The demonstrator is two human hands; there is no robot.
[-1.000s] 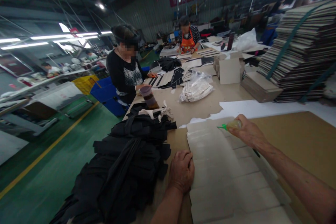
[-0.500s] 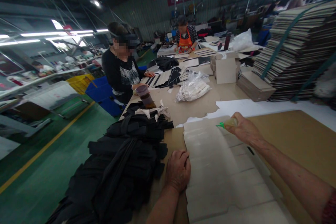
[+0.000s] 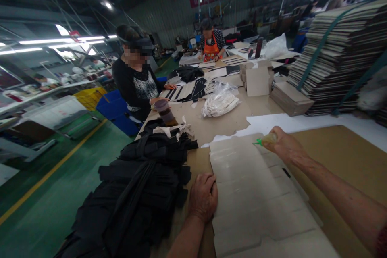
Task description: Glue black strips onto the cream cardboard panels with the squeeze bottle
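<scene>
Overlapping grey-beige cardboard sheets [image 3: 242,193] lie in a long row in front of me, with wet-looking shiny streaks across them. My right hand [image 3: 284,145] grips a yellowish squeeze bottle [image 3: 269,140], tilted so its green nozzle points left, over the far right part of the sheets. At their left edge rests my left hand [image 3: 203,196], its fingers curled and closed; whatever lies under the fingers is hidden. Just left of that hand is a large pile of black fabric strips [image 3: 142,185].
A tall strapped stack of boards [image 3: 341,56] stands at the right, beside a low cardboard block [image 3: 292,98]. Beyond the sheets lie a plastic bag [image 3: 220,102] and a container of brown liquid [image 3: 165,113]. Two co-workers [image 3: 137,76] work along the table.
My right hand and the squeeze bottle have shifted slightly right over the sheets. My left hand stays at the sheets' left edge. The whole view has moved a little.
</scene>
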